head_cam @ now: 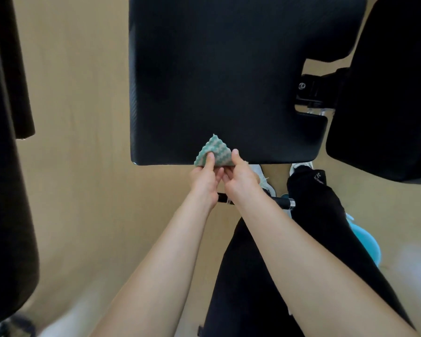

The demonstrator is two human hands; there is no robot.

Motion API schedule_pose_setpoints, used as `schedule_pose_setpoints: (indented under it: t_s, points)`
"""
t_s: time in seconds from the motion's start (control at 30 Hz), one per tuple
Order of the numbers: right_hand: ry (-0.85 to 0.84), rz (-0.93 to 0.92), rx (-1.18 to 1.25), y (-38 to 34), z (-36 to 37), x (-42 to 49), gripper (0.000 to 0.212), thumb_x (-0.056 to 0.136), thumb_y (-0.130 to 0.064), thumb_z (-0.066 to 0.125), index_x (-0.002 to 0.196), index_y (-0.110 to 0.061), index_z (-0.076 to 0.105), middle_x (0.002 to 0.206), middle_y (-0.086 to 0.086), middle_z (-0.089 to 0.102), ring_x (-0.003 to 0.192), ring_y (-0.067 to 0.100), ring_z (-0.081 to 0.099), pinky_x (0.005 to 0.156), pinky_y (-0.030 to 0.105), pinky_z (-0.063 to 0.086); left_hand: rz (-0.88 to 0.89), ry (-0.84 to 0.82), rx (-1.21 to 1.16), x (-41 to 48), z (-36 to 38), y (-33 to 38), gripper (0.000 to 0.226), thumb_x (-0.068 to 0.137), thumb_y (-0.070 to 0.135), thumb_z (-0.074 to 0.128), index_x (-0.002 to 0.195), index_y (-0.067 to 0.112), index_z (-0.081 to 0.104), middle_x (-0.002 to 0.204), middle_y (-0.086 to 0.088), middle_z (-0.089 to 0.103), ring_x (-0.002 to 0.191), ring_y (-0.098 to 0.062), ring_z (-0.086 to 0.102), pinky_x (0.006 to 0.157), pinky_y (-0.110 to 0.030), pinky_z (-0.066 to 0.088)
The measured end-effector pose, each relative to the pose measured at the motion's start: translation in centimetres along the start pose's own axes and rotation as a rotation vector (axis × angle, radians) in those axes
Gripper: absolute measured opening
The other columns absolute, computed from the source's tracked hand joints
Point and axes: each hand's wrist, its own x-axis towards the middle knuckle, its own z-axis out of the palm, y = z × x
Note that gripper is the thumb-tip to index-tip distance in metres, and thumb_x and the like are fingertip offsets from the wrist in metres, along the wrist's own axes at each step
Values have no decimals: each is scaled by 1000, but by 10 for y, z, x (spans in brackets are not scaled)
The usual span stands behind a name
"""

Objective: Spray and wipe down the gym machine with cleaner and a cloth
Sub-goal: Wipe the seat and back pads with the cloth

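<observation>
A large black padded seat of the gym machine (pixel 224 76) fills the upper middle of the view. At its near edge lies a folded green-and-white cloth (pixel 215 150). My left hand (pixel 206 180) pinches the cloth's left side between thumb and fingers. My right hand (pixel 241 177) pinches its right side, thumb on top. The two hands touch each other just below the pad's edge. No spray bottle shows clearly.
A second black pad (pixel 387 93) stands at the right, joined by a metal bracket (pixel 311 91). A black handle bar (pixel 283 202) runs under my wrists. A light blue object (pixel 365 242) sits at the lower right. Dark equipment (pixel 5 154) lines the left edge over tan floor.
</observation>
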Motion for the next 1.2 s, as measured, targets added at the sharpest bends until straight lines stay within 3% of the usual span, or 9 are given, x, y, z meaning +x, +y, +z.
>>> schedule_pose_setpoints:
  t_s: [0.13,0.27,0.4,0.47,0.53,0.7,0.93,1.07,1.2]
  points:
    - [58,-103,38,-16,-20,11,24,97,-15,74,111,3,66,104,20,76,77,23,76,74,35,64,-73,-90,121,-6,13,-11,32,104,38,59,117,9,66,114,-12,76,91,-15,75,76,-24,60]
    - [141,-246,118,-40,-43,20,28,106,-17,60,118,8,63,117,19,71,75,22,74,59,26,61,29,-143,404,-19,13,-12,32,106,37,56,111,8,69,100,-11,79,80,-13,75,65,-21,57]
    - [100,-554,-209,-27,-59,10,33,106,-18,57,137,-6,64,141,1,64,104,8,72,92,19,57,687,-38,623,-23,5,-1,15,100,22,64,103,12,74,99,1,77,87,-7,69,79,-27,54]
    - [38,-748,-494,-13,-62,12,48,104,-11,58,151,-18,52,157,-8,49,140,7,49,110,12,38,1096,92,886,-14,0,8,26,93,18,69,119,15,72,127,1,69,116,-13,59,102,-35,48]
    - [-50,-906,-879,-1,-64,23,59,105,-10,54,159,-24,38,169,-12,25,158,15,19,121,19,19,1255,203,1149,-2,-2,17,54,88,23,73,140,18,60,157,-5,47,146,-26,38,119,-42,30]
    - [130,-1074,-1552,-3,-82,56,67,110,-46,35,163,-44,-6,168,-22,-22,155,38,-27,122,59,-19,1212,215,1505,17,-11,27,95,88,46,75,164,27,21,174,-7,1,160,-33,-4,127,-58,4]
    - [209,-1029,-1377,-57,-44,79,78,101,-69,33,160,-47,-12,168,-6,-31,149,50,-32,115,81,-3,1200,242,1530,19,-10,24,94,90,50,72,164,28,19,174,-6,1,159,-34,-5,126,-59,3]
    - [270,-1031,-1374,-69,-34,80,85,90,-84,17,161,-47,-11,170,-2,-28,148,54,-29,110,87,0,1197,240,1541,19,-10,24,93,91,51,71,164,27,20,174,-7,1,159,-35,-5,126,-59,3]
    - [265,-1058,-1424,-77,-42,83,87,88,-88,24,159,-51,-12,169,-5,-30,149,53,-28,108,86,-2,1208,251,1542,20,-10,25,93,90,51,72,164,26,21,174,-8,3,159,-35,-4,126,-59,4]
